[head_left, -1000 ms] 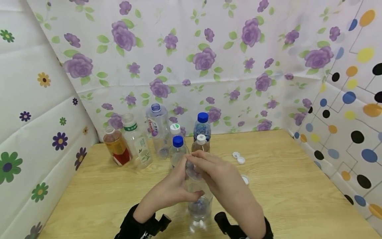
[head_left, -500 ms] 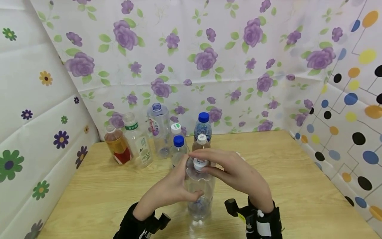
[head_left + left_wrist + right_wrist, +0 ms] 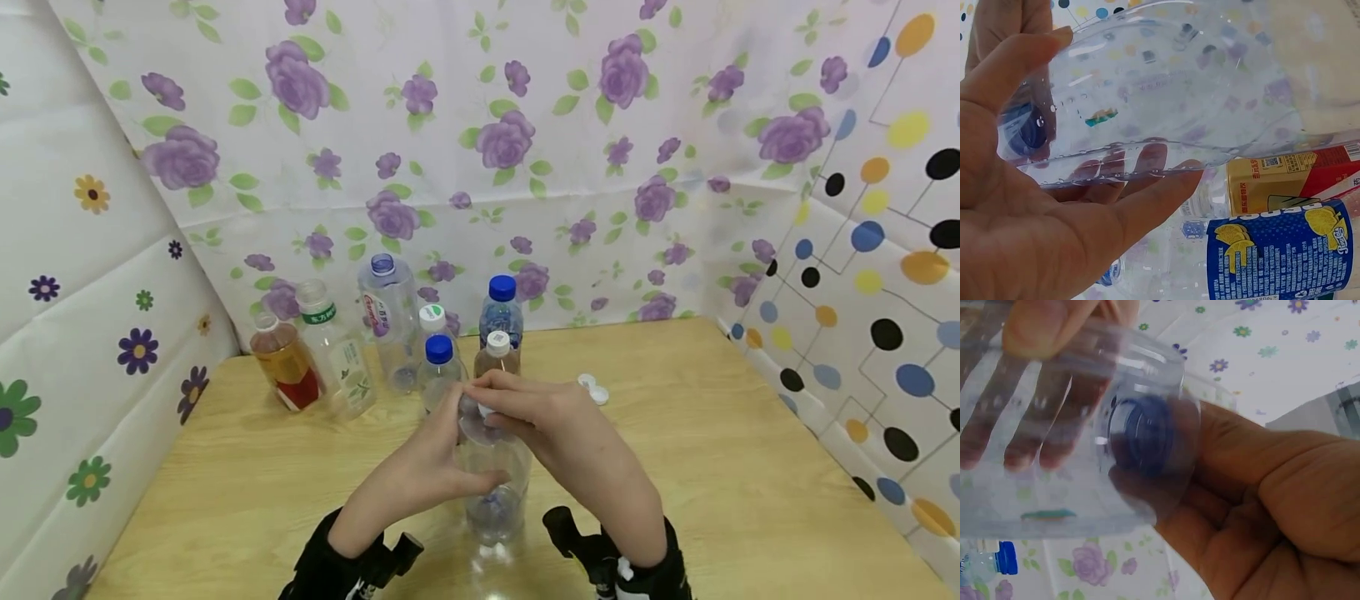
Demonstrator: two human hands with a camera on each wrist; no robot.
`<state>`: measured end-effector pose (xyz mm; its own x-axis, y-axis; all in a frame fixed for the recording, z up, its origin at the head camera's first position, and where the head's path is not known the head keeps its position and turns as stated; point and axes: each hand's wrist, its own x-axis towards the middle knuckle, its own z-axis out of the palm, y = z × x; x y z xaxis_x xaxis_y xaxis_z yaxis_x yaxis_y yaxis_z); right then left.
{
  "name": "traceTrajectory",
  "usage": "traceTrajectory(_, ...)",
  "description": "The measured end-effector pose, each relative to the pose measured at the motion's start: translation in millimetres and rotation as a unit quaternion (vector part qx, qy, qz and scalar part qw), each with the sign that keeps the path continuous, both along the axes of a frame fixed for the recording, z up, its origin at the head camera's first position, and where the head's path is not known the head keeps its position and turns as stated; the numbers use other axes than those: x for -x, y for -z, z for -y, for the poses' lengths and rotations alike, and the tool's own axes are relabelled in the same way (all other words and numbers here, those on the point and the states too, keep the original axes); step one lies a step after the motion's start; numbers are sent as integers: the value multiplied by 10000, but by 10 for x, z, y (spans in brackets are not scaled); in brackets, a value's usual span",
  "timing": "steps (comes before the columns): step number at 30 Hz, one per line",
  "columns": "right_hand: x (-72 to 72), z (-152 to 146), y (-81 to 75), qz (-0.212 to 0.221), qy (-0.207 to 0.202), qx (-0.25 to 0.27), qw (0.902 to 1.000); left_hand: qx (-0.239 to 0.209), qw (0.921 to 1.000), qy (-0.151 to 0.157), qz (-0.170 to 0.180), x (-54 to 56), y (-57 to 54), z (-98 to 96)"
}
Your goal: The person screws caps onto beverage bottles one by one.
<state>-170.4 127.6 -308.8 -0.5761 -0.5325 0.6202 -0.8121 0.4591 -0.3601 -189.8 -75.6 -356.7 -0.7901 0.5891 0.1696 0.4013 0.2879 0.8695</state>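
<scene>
A large clear plastic bottle (image 3: pixel 491 454) stands upright on the table near the front. My left hand (image 3: pixel 420 479) grips its upper body, thumb on the near side and fingers round the far side. Over the bottle's top, my right hand (image 3: pixel 577 446) pinches the white cap (image 3: pixel 486 410), which is mostly covered by the fingers. Through the clear plastic in the right wrist view, a blue ring-shaped part (image 3: pixel 1144 434) shows at the neck between the right fingers. Water drops cling inside the bottle wall (image 3: pixel 1147 81) in the left wrist view.
Behind it stand bottles with blue caps (image 3: pixel 438 350) (image 3: pixel 502 288) and white caps (image 3: pixel 498 343) (image 3: pixel 432 317). To the left are an uncapped clear bottle (image 3: pixel 390 308), a green-banded bottle (image 3: pixel 337 367) and a red-and-gold labelled bottle (image 3: pixel 288 367). Loose white caps (image 3: pixel 598 395) lie at right.
My right hand swung out to the right with the cap showing, then turned back inward over it. My left hand keeps its grip and the bottle stays in place.
</scene>
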Motion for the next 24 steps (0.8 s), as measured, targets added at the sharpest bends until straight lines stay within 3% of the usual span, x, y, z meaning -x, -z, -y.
traceTrajectory(6, -103, 137, -7, -616, 808, -65, 9948, 132, 9997, -183, 34, -11, -15, -26)
traceTrajectory(10, -110, 134, -1, -524, 794, -79, 9954, 106, 9997, -198, 83, -25, -9, -36)
traceTrajectory(15, -45, 37, -30, -171, 269, -108, 9994, 114, 9998, -131, 71, -32, -26, -21)
traceTrajectory(18, -11, -60, -66, 26, 97, 122, 9999, 17, 9998, 72, 178, -29, -74, 56)
traceTrajectory(21, -10, -202, -103, 131, 394, 367, 9985, -84, 9995, 214, 216, -26, -162, 204)
traceTrajectory(24, 7, -360, -105, 195, 931, 423, 9946, -187, 9994, 276, -90, -33, -260, 429)
